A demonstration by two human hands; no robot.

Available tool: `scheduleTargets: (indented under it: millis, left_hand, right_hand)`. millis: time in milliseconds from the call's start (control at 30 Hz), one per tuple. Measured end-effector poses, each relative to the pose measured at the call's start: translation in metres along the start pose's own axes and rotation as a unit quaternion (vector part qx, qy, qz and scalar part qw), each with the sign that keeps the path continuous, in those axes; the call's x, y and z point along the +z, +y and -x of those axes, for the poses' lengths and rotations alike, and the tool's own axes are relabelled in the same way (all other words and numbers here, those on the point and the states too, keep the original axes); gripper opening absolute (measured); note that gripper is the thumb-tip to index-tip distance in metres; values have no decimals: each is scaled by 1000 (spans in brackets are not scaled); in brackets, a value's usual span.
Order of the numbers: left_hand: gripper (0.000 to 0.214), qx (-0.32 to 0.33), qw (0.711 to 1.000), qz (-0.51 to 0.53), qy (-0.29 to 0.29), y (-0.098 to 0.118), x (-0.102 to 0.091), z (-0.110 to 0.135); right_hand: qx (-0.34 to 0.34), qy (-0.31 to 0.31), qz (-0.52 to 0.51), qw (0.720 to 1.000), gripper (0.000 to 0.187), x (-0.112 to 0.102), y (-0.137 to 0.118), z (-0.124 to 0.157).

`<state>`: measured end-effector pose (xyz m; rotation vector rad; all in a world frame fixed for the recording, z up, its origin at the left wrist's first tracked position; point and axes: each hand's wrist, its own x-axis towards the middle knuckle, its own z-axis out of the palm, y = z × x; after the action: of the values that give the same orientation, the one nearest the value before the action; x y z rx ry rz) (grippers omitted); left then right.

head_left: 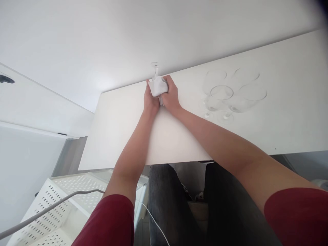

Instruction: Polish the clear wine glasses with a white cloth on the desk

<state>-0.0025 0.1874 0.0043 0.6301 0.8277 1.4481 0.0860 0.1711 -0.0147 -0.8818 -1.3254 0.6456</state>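
Note:
Both my hands meet at the far edge of a white table (pixel 123 136). My left hand (pixel 150 101) and my right hand (pixel 171 97) are closed around a white cloth (pixel 158 86) wrapped on a clear wine glass (pixel 155 69). The glass is held upside down or tilted away, its stem and round foot sticking out beyond the cloth toward the wall. The bowl is hidden inside the cloth.
Several clear wine glasses (pixel 222 97) stand grouped on the table right of my hands. A white perforated rack (pixel 64 201) sits low at the left with a grey cable (pixel 51 206) across it. My legs in dark trousers are under the table's near edge.

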Motion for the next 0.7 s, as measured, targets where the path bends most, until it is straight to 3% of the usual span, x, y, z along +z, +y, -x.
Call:
scheduleTargets:
  millis: [67, 200, 367, 500, 633, 700]
  left_hand:
    - [38, 16, 1000, -8, -13, -1, -2, -2]
    - [39, 38, 999, -13, 17, -5, -7, -6]
    - [32, 28, 999, -19, -17, -7, -5, -3]
    - [31, 27, 999, -34, 4, -7, -2, -1]
    - [39, 27, 999, -22, -10, -7, -3, 0]
    - [40, 31, 999, -23, -9, -7, -3, 1]
  right_hand:
    - [-3, 5, -8, 1000, 22, -1, -2, 0]
    - [-14, -30, -22, 999, 27, -1, -5, 0]
    - [18, 24, -29, 999, 32, -3, -6, -1]
    - [-10, -11, -36, 999, 32, -5, -10, 0]
    - [47, 35, -62, 996, 30, -6, -10, -2]
    - [60, 24, -80, 995, 28, -6, -8, -2]
